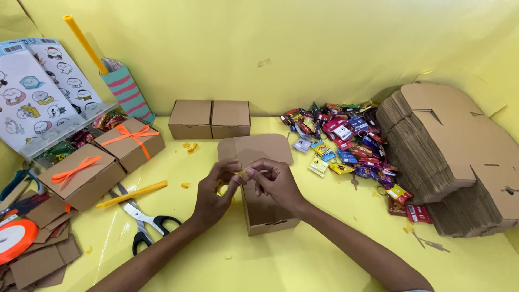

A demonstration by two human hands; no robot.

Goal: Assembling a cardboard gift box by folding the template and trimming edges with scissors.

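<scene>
On a bright yellow paper-covered table (303, 259) backed by a yellow wall, a left hand (213, 194) and right hand (275, 181) pinch a small yellow strip (241, 172) between fingertips above an open brown cardboard box (262, 184); two closed brown boxes (210, 119) and two orange-ribboned boxes (102, 159) sit nearby.

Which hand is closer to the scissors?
The left hand. It is just right of the scissors, which lie on the yellow table. The right hand is farther right, over the open cardboard box.
</scene>
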